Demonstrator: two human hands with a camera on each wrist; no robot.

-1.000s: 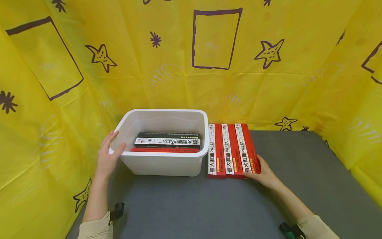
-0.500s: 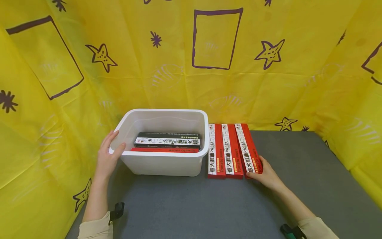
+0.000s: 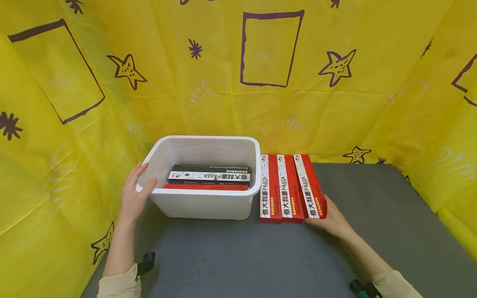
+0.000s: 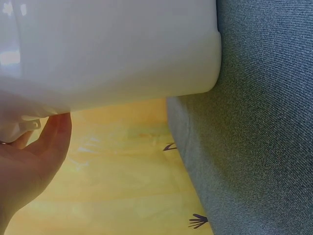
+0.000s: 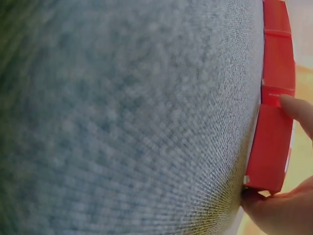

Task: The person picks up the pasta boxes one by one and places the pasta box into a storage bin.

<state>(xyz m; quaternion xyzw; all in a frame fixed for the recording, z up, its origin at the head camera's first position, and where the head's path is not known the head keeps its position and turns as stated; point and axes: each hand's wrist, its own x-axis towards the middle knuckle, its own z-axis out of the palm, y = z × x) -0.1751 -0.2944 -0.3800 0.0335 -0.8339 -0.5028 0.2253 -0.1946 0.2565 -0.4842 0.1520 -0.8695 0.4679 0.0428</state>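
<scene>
A white plastic bin [image 3: 208,205] stands on the left half of the table. My left hand [image 3: 136,190] grips its left rim, thumb inside and fingers outside; the left wrist view shows that hand [image 4: 36,161] under the rim. Inside lie black pasta boxes [image 3: 208,176] and a red pasta box [image 3: 205,187], the latter partly hidden by the front wall. Right of the bin, three red pasta boxes [image 3: 265,186] lie side by side. My right hand [image 3: 329,219] holds the rightmost red pasta box [image 3: 312,190] by its near end, between thumb and fingers [image 5: 264,210].
A dark grey cloth [image 3: 238,256] covers the table. A yellow printed curtain [image 3: 223,111] hangs behind the bin and boxes and along both sides.
The near end of the rightmost red pasta box has shifted right, leaving a narrow wedge of space beside the middle one. My right hand's thumb has slid off its top. The left hand stays put.
</scene>
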